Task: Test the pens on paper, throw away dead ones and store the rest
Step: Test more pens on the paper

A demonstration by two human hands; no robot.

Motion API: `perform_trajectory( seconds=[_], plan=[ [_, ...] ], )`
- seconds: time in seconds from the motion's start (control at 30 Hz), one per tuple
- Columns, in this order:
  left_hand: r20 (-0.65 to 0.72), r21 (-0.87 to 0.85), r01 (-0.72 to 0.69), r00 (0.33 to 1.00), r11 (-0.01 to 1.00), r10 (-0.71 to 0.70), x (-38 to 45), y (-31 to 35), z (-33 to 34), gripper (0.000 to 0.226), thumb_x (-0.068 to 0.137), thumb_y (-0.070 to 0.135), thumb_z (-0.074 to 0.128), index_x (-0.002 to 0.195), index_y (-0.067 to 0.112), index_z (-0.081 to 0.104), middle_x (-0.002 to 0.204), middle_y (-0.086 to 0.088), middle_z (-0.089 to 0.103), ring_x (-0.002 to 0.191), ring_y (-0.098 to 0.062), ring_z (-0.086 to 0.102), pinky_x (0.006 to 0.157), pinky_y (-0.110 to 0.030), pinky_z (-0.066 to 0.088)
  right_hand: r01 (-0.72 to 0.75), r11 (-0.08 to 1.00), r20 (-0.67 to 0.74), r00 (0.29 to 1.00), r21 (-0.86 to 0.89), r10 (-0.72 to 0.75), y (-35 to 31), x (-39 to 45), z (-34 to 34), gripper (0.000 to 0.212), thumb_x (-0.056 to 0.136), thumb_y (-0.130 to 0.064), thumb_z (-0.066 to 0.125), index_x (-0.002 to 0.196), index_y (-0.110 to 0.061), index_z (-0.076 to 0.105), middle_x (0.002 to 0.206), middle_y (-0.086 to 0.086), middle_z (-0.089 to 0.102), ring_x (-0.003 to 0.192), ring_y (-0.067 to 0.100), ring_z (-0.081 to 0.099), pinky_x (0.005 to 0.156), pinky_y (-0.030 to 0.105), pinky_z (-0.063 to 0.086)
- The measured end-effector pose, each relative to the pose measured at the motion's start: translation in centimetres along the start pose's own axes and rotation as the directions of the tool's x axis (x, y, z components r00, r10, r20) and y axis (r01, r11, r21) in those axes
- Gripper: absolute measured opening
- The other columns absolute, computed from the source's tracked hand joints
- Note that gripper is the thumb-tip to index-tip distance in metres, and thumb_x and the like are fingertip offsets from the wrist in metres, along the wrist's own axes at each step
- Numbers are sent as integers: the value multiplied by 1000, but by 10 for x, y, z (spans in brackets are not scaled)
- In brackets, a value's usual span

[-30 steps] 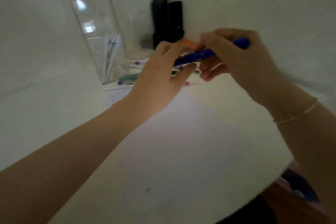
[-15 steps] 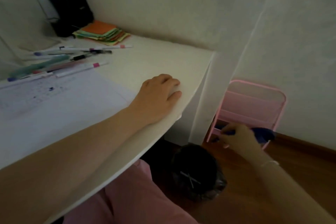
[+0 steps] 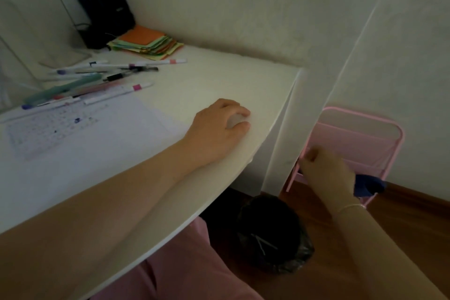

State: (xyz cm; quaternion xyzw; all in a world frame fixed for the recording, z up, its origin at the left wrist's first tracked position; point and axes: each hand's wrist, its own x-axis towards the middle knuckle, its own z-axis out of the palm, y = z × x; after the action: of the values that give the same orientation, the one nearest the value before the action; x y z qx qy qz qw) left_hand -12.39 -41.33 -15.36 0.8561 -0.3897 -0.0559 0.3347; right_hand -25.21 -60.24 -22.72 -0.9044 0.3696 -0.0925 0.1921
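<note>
Now right hand [image 3: 326, 168] nearer pink rack [image 3: 379, 126].

White desk [image 3: 219, 75], pale walls [image 3: 243, 7], wooden floor [image 3: 414, 214].

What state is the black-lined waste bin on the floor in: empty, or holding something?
Holding something. Thin pale sticks, probably pens, lie crossed inside the black-lined waste bin; how full it is cannot be told.

Pens [image 3: 97, 78] lie on the desk [image 3: 219, 75] behind the paper [image 3: 73, 134]; the bin [image 3: 275, 231] stands on the floor right of the desk, before the rack [image 3: 365, 139].
</note>
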Motion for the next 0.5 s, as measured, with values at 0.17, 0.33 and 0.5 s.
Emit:
perform_trajectory(
  seconds=[0.17, 0.33, 0.5],
  plan=[
    [-16, -503, 168, 979, 848, -203, 13, 6, -33, 19, 89, 11, 59, 105, 15, 67, 106, 4, 64, 89, 1, 58, 76, -5, 42, 356, 886, -469, 863, 298, -189, -73, -7, -84, 13, 81, -14, 54, 70, -8, 53, 61, 3, 49, 54, 18, 45, 57, 27, 41],
    [-314, -330, 107, 925, 938, -216, -3, -25, -86, 23, 87, 6, 59, 77, 26, 67, 81, 17, 65, 73, 7, 59, 72, -5, 41, 586, 746, -418, 792, 317, -445, -178, -12, -94, 4, 76, -15, 59, 73, -13, 58, 69, 0, 55, 67, 21, 53, 65, 31, 45],
    [-447, 68, 319, 857, 945, -257, -57, -92, -144, 19, 88, 10, 56, 86, 26, 65, 91, 5, 63, 67, -8, 53, 64, -18, 42, 716, 642, -80, 682, 273, -727, -281, -14, -38, 23, 82, -9, 52, 101, -18, 62, 103, 6, 61, 100, 26, 55, 90, 37, 44]
  ],
)
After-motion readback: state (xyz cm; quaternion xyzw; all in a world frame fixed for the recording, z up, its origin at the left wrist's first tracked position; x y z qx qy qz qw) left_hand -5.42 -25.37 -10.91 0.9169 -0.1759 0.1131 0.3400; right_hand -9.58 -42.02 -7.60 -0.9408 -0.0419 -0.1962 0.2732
